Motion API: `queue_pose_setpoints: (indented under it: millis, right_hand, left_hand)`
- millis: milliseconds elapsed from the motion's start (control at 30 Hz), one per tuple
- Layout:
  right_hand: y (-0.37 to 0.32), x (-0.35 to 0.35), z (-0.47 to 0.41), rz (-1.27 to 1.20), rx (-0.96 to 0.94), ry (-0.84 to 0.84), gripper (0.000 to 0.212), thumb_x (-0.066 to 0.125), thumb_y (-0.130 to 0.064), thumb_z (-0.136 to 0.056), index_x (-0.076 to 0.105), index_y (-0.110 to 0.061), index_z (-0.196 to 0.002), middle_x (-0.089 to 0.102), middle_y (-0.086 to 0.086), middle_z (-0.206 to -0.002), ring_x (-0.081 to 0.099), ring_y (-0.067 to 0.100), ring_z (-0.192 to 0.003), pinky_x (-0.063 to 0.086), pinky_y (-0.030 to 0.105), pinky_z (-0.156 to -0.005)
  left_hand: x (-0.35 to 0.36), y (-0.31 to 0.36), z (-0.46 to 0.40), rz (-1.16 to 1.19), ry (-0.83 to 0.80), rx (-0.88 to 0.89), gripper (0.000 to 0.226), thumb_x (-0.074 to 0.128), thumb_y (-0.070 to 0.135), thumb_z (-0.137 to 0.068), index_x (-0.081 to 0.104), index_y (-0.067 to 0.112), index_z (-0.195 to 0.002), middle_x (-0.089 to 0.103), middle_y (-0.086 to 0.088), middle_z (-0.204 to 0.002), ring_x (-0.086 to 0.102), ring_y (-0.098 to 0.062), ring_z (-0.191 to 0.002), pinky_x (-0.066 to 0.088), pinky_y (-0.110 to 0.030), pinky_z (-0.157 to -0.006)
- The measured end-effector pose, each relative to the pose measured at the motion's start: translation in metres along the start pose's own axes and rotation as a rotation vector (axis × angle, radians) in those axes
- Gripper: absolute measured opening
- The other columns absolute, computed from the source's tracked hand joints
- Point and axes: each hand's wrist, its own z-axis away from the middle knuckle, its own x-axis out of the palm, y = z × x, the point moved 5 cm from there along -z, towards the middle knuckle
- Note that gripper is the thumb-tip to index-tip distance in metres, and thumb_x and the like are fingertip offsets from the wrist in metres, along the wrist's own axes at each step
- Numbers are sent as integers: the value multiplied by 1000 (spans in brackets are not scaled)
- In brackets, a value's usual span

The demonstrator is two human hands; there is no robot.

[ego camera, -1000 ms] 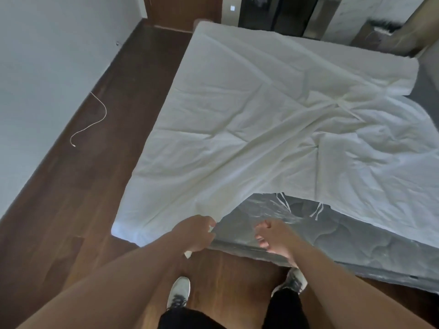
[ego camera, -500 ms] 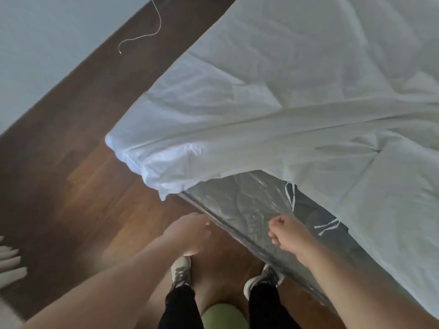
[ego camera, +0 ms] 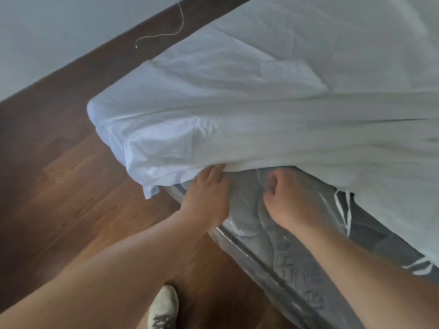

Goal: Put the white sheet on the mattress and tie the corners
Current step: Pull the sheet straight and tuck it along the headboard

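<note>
The white sheet [ego camera: 273, 103] lies rumpled over the mattress [ego camera: 292, 262], a grey one in clear plastic wrap. It hangs over the near left corner and leaves the near edge bare. My left hand [ego camera: 209, 193] reaches to the sheet's hem with fairly straight fingers, the tips touching or just under the edge. My right hand [ego camera: 287, 200] hovers over the bare plastic just below the hem, fingers curled, with nothing visible in them. White tie straps [ego camera: 342, 210] hang from the sheet's edge right of my right hand.
Dark wooden floor [ego camera: 71, 186] surrounds the mattress on the left and near sides. A thin white cable [ego camera: 166, 36] lies on the floor near the pale wall [ego camera: 47, 32]. My shoe [ego camera: 164, 307] stands close to the mattress edge.
My left hand let go of the sheet, then both hands moved up to the hem again. The view has swung down and left toward the mattress's near corner.
</note>
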Motion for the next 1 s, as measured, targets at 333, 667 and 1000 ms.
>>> queue_pose_setpoints:
  millis: [333, 667, 1000]
  right_hand:
    - [44, 35, -84, 180, -281, 445, 37, 47, -13, -97, 57, -25, -132, 42, 3, -145, 62, 39, -102, 50, 43, -78]
    - [66, 44, -47, -85, -254, 501, 24, 40, -26, -106, 63, -23, -111, 63, 1, -106, 59, 28, -94, 47, 39, -77]
    - [99, 84, 51, -337, -32, 413, 28, 42, -18, -104, 66, -19, -119, 66, 2, -117, 55, 22, -96, 41, 32, -78]
  left_hand:
    - [39, -19, -35, -195, 476, 68, 66, 39, 38, -79, 64, 10, -133, 60, -8, -141, 51, -36, -131, 39, -57, -109]
    - [40, -5, 8, -71, 454, 123, 30, 48, 9, -89, 74, 10, -103, 65, -12, -107, 62, -38, -97, 49, -42, -81]
    - [68, 2, 85, 92, 351, 123, 29, 51, 6, -95, 60, 20, -119, 65, 0, -114, 63, -22, -99, 50, -34, -84]
